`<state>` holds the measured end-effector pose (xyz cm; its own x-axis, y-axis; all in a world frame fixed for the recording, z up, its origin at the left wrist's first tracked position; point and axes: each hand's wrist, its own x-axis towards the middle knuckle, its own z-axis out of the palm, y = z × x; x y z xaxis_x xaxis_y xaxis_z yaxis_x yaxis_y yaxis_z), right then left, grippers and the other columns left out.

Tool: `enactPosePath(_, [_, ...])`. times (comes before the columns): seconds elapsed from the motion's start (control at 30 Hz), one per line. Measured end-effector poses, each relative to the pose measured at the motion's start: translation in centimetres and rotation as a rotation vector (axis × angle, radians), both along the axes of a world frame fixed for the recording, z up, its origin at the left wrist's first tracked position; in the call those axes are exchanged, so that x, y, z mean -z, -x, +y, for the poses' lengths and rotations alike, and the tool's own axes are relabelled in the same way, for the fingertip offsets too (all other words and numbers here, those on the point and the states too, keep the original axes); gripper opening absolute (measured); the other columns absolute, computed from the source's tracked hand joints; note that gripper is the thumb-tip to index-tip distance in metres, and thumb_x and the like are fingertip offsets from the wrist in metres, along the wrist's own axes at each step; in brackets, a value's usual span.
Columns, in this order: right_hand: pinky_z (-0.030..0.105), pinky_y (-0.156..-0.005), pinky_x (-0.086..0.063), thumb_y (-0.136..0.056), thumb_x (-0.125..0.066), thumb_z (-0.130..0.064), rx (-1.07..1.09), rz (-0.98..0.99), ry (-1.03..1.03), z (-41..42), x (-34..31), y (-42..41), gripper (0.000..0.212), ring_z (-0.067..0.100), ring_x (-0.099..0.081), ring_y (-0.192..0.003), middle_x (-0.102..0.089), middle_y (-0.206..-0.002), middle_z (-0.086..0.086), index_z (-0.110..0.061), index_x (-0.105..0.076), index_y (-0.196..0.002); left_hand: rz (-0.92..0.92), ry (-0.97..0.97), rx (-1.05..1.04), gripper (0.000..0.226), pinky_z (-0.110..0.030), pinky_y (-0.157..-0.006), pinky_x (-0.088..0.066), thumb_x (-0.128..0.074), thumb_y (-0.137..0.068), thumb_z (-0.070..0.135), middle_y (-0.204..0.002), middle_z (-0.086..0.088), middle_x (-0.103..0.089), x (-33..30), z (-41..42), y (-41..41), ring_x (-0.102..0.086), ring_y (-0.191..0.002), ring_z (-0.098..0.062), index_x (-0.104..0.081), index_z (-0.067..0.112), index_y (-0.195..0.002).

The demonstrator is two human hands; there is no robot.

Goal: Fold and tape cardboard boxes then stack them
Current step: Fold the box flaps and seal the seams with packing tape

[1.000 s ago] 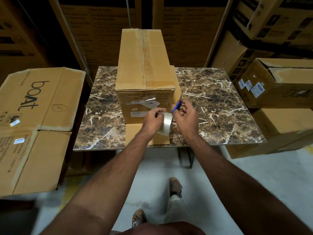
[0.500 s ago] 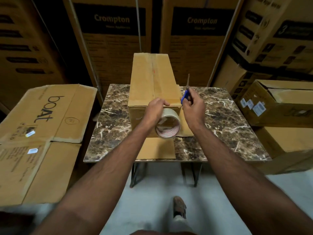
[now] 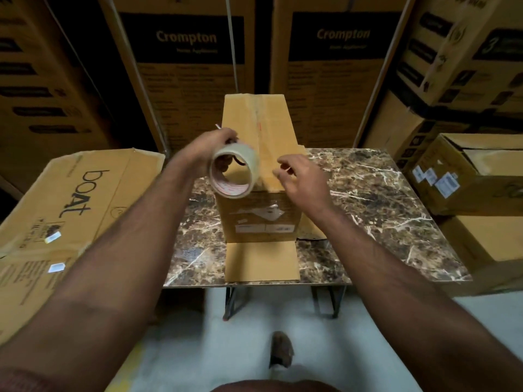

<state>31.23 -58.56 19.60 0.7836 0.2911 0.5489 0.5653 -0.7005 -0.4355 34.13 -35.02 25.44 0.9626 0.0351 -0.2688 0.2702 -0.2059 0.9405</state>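
Head: left grip around tape roll

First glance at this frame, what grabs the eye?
The tape roll, held up by the left hand over the near top edge of the tall cardboard box on the marble table. The right hand reaches in beside it, fingers curled above the box top. Big Crompton cartons wall off the back.

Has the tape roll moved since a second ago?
Yes. The tape roll has risen from the box's near face to its top edge, left of the box seam.
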Motion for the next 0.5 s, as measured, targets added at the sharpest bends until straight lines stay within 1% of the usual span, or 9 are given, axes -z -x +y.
enactPosePath(0.03, [0.037,-0.091,-0.046,-0.098,-0.058,-0.042,-0.013,0.031,0.131,0.3,1.0,-0.4,0.041,0.022,-0.06,-0.107,-0.069,-0.117,0.007,-0.012,-0.066,-0.125,0.076,0.031,0.017,0.051,-0.027,-0.057,-0.042,-0.052,-0.092,0.04,-0.102,-0.013,-0.059,0.5,1.4,-0.5,-0.053,-0.062,-0.014,-0.065,0.001,-0.123])
enactPosePath(0.1, [0.042,-0.09,-0.043,-0.095,-0.048,-0.056,-0.014,0.011,0.342,1.0,2.7,-0.9,0.053,0.027,-0.058,-0.109,-0.066,-0.119,0.006,-0.018,-0.064,-0.128,0.207,0.015,0.065,0.058,-0.036,-0.07,-0.051,-0.058,-0.084,0.043,-0.11,-0.012,-0.062,1.4,2.3,-0.7,-0.061,-0.077,-0.021,-0.06,0.006,-0.129])
enactPosePath(0.17, [0.042,-0.085,-0.042,-0.091,-0.049,-0.056,0.054,-0.071,0.399,1.1,4.3,-1.2,0.053,0.029,-0.058,-0.106,-0.065,-0.118,0.006,-0.02,-0.066,-0.125,0.224,0.01,0.075,0.051,-0.043,-0.084,-0.056,-0.062,-0.087,0.036,-0.115,-0.013,-0.065,3.0,2.2,-1.0,-0.065,-0.094,-0.026,-0.058,0.004,-0.126])
enactPosePath(0.2, [0.042,-0.084,-0.043,-0.091,-0.051,-0.056,0.085,-0.124,0.404,1.0,5.1,-1.2,0.052,0.03,-0.058,-0.105,-0.065,-0.119,0.006,-0.02,-0.066,-0.125,0.217,0.029,0.039,0.044,-0.043,-0.088,-0.056,-0.06,-0.091,0.033,-0.112,-0.012,-0.067,4.0,2.2,-1.3,-0.066,-0.097,-0.025,-0.059,0.002,-0.122])
enactPosePath(0.27, [0.042,-0.086,-0.042,-0.089,-0.055,-0.058,0.129,-0.228,0.449,0.8,6.3,-1.4,0.056,0.029,-0.058,-0.109,-0.063,-0.127,0.005,-0.021,-0.062,-0.131,0.256,0.039,0.033,0.049,-0.044,-0.088,-0.056,-0.057,-0.094,0.037,-0.114,-0.014,-0.07,5.0,2.4,-1.7,-0.068,-0.103,-0.028,-0.059,0.001,-0.128])
enactPosePath(0.3, [0.043,-0.089,-0.041,-0.089,-0.057,-0.059,0.142,-0.257,0.49,0.7,6.9,-1.6,0.06,0.028,-0.057,-0.114,-0.06,-0.134,0.005,-0.022,-0.058,-0.136,0.281,0.045,0.056,0.051,-0.042,-0.086,-0.056,-0.055,-0.095,0.038,-0.118,-0.016,-0.07,5.1,2.3,-2.0,-0.069,-0.103,-0.028,-0.058,0.002,-0.131])
enactPosePath(0.37, [0.046,-0.096,-0.037,-0.089,-0.059,-0.059,0.168,-0.246,0.552,0.6,8.0,-1.8,0.066,0.028,-0.051,-0.126,-0.052,-0.146,0.005,-0.023,-0.049,-0.143,0.272,0.033,0.064,0.041,-0.035,-0.08,-0.056,-0.048,-0.102,0.031,-0.111,-0.015,-0.072,5.2,2.1,-2.6,-0.071,-0.092,-0.024,-0.061,-0.001,-0.124])
enactPosePath(0.4, [0.048,-0.099,-0.036,-0.089,-0.059,-0.059,0.18,-0.23,0.569,0.5,8.6,-1.7,0.069,0.029,-0.048,-0.13,-0.047,-0.151,0.006,-0.023,-0.045,-0.146,0.273,0.009,0.067,0.04,-0.035,-0.082,-0.056,-0.044,-0.104,0.029,-0.108,-0.014,-0.073,4.8,1.7,-2.4,-0.07,-0.089,-0.024,-0.061,-0.002,-0.123])
enactPosePath(0.5, [0.054,-0.107,-0.035,-0.081,-0.067,-0.061,0.193,-0.189,0.634,0.8,10.0,-1.8,0.087,0.032,-0.037,-0.14,-0.034,-0.158,0.01,-0.022,-0.032,-0.15,0.297,0.005,0.051,0.037,-0.04,-0.098,-0.051,-0.044,-0.104,0.027,-0.118,-0.015,-0.071,4.7,1.3,-1.6,-0.066,-0.097,-0.027,-0.063,-0.002,-0.117])
